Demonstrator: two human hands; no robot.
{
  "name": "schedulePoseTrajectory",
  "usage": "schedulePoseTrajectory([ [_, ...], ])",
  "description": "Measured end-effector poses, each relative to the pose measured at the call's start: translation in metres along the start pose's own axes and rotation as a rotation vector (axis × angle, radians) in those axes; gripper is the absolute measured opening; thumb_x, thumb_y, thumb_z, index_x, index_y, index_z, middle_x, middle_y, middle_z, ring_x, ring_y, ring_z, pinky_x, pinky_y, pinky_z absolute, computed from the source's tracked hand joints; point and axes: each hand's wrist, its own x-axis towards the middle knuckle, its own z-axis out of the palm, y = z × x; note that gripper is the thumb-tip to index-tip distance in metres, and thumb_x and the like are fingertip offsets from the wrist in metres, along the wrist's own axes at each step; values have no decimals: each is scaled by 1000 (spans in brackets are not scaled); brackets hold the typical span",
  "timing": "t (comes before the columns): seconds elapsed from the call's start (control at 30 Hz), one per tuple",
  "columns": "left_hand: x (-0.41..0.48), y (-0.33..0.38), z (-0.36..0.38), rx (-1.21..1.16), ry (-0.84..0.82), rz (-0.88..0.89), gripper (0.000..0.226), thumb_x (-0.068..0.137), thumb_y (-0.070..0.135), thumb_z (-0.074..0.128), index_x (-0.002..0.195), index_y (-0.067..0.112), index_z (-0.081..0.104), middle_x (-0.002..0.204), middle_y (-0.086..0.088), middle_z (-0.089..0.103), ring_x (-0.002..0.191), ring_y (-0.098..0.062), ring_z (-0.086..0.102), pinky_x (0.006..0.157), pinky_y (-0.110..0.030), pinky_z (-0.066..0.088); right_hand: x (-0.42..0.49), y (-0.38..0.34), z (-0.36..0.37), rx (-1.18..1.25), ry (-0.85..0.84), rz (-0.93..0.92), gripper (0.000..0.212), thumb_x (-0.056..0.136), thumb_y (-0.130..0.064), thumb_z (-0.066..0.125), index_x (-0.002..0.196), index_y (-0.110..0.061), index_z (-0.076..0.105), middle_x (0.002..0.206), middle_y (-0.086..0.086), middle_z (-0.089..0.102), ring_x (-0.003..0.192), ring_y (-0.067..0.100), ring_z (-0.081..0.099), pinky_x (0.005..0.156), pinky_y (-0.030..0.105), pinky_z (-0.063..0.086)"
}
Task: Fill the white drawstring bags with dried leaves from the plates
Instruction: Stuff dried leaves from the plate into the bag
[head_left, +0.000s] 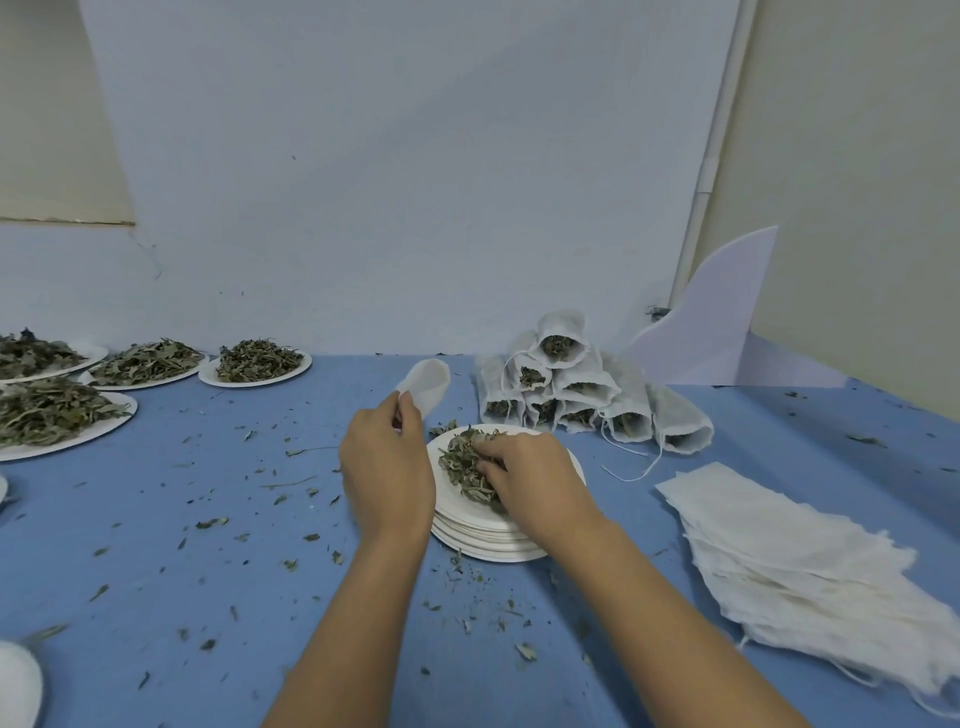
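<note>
Head view. Fingertips (407, 413) of the left hand (387, 467) pinch one edge of a white drawstring bag (428, 383). The bag is thin pale fabric, softly rounded, held above the blue table (208, 571) just left of the plates; whether anything is inside it cannot be told. Fingers (493, 448) of the right hand (530, 478) curl down into the dried leaves (460, 462), closing on a clump. The leaves are grey-green, crumpled, and heaped on the top plate of a stack of white plates (488, 540). Behind the stack, filled bags (571, 384) lie piled with their open mouths showing leaf. To the right is a pile of flat bags (779, 561). At far left stand heaped leaf plates (254, 364). Leaf crumbs (210, 524) are scattered across the table.
</note>
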Motion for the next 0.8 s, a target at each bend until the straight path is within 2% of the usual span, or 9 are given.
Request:
schedulePoseTrajectory([
  [0.1, -1, 2, 1, 31, -16, 24, 40, 102, 28, 38, 67, 12, 49, 65, -5, 43, 52, -10, 32, 47, -23, 17, 0, 2, 0, 168, 54, 42, 26, 95, -14, 55, 117, -15, 68, 105, 11, 71, 96, 29, 64, 86, 39, 49],
  [0.17, -1, 3, 2, 52, -22, 31, 40, 102, 29, 38, 68, 11, 51, 65, -7, 44, 51, -11, 33, 46, -25, 18, 1, 5, -2, 340, 116, 105, 27, 93, -13, 59, 117, -17, 68, 108, 7, 71, 87, 19, 67, 83, 20, 50],
  [0.23, 0, 4, 3, 70, -27, 28, 40, 102, 29, 38, 69, 10, 51, 66, -8, 44, 51, -12, 33, 45, -26, 19, 3, 10, -5, 432, 208, 153, 26, 90, -13, 63, 115, -16, 69, 107, 2, 72, 72, -3, 58, 69, -2, 38],
  [0.33, 0, 6, 7, 84, -38, 20, 39, 102, 28, 39, 71, 9, 53, 68, -9, 45, 52, -13, 34, 46, -26, 19, 5, 19, -10, 605, 301, 228, 25, 86, -13, 68, 110, -17, 71, 105, -2, 72, 74, -11, 53, 65, -7, 36],
  [0.43, -2, 7, 11, 85, -52, 30, 37, 102, 28, 40, 71, 12, 54, 66, -7, 44, 52, -14, 34, 46, -26, 19, 3, 23, -14, 682, 258, 229, 30, 83, -12, 71, 112, -19, 71, 105, -8, 70, 90, -4, 59, 72, -6, 38],
  [0.57, -4, 3, 12, 112, -48, 19, 38, 101, 30, 40, 73, 11, 56, 67, -7, 46, 51, -14, 35, 45, -27, 19, 3, 20, -12, 524, 142, 132, 60, 77, -18, 78, 132, -24, 55, 123, -10, 60, 109, 0, 53, 84, -3, 34],
  [0.67, -3, 0, 11, 118, -43, 8, 36, 101, 30, 41, 83, 11, 65, 72, -9, 56, 57, -19, 46, 46, -28, 23, 1, 16, -12, 357, 80, 75, 73, 76, -31, 78, 140, -23, 45, 144, -6, 43, 132, 10, 39, 105, 20, 29],
  [0.73, -3, 1, 10, 103, -37, 7, 35, 101, 30, 41, 89, 13, 68, 76, -10, 59, 61, -20, 50, 46, -28, 26, 0, 15, -17, 172, 80, 70, 71, 75, -44, 75, 138, -28, 47, 146, -6, 39, 134, 13, 35, 106, 28, 31],
  [0.8, -3, 2, 9, 103, -36, 11, 35, 101, 30, 41, 87, 12, 67, 76, -10, 59, 59, -18, 48, 46, -27, 25, -1, 15, -24, 36, 95, 102, 66, 73, -55, 73, 132, -32, 54, 136, -7, 49, 126, 15, 44, 97, 33, 40],
])
